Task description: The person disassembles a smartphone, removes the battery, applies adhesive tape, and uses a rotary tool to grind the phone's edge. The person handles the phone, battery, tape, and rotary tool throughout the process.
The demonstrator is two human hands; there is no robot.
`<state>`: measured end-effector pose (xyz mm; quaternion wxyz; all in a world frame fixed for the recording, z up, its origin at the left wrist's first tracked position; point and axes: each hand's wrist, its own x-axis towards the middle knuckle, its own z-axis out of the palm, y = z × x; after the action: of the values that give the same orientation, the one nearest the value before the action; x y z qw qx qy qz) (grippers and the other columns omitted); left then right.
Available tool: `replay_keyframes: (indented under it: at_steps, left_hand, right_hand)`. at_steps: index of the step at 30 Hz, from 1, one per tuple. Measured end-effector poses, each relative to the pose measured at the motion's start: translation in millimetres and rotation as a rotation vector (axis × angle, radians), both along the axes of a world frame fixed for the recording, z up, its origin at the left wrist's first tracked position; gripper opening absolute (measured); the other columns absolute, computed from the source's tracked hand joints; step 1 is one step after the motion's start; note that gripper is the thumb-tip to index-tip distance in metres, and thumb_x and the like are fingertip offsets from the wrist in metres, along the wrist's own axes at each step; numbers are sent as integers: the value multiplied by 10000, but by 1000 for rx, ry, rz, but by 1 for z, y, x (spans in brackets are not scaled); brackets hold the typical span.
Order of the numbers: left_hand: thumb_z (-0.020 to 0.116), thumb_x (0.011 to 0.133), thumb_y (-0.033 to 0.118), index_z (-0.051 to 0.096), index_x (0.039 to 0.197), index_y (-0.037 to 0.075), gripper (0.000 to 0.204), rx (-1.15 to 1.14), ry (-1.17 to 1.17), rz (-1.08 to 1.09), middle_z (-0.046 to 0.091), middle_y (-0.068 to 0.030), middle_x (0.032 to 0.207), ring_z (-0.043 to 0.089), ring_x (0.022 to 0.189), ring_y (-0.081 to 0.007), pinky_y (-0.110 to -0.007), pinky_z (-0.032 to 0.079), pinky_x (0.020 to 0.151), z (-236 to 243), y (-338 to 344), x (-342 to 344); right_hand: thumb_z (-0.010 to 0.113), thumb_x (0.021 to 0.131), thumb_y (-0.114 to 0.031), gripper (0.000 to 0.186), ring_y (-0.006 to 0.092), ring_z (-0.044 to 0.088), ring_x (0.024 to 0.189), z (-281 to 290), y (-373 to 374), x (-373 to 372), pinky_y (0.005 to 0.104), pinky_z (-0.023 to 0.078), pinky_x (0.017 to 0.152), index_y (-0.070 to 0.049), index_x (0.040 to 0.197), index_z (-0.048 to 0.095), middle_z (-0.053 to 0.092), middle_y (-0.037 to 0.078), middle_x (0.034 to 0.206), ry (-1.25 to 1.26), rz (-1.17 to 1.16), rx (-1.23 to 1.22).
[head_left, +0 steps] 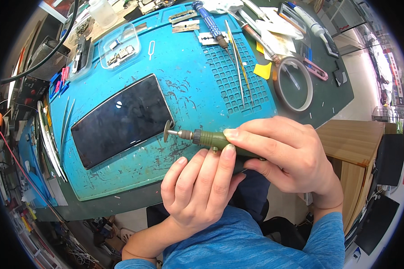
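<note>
My right hand (pixel 286 157) grips an olive-green rotary tool (pixel 211 139) with a small cutting disc (pixel 168 131) at its tip. My left hand (pixel 197 188) is closed around the same tool from below, its fingertips beside a small button on the body. A phone (pixel 120 120) with a dark glossy screen lies on the blue work mat (pixel 98 184), just left of the disc, whose edge is close to the phone's right side; I cannot tell if they touch.
Tweezers (pixel 239 62), a blue screwdriver (pixel 208 22), blades (pixel 186 26), a SIM pin (pixel 151 49) and a parts box (pixel 120 45) lie behind the phone. A tape roll (pixel 305 85) sits at the right. A wooden cabinet (pixel 350 139) stands right of the bench; cables and tools line the left.
</note>
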<state>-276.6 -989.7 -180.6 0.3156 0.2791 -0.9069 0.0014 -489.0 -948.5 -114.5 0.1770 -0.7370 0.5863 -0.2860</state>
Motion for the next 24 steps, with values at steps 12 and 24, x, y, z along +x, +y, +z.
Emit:
replay_keyframes:
  at_steps: [12, 24]
  left_hand:
    - [659, 1036, 428, 735, 1323, 143, 411, 4, 15, 72, 758, 13, 1145, 673, 1095, -136, -359, 474, 1040, -2, 4, -3]
    - [674, 1027, 420, 732, 1329, 140, 416, 10, 19, 63, 756, 0, 1156, 674, 1105, -141, -365, 478, 1038, -2, 4, -3]
  right_hand:
    - [817, 734, -75, 558, 223, 691, 792, -1, -1, 1, 325, 579, 638, -90, 1285, 732, 740, 57, 1106, 9, -3, -51]
    - [819, 739, -72, 565, 233, 697, 809, 1, -2, -1, 330, 586, 656, -76, 1296, 725, 740, 70, 1121, 7, 13, -33]
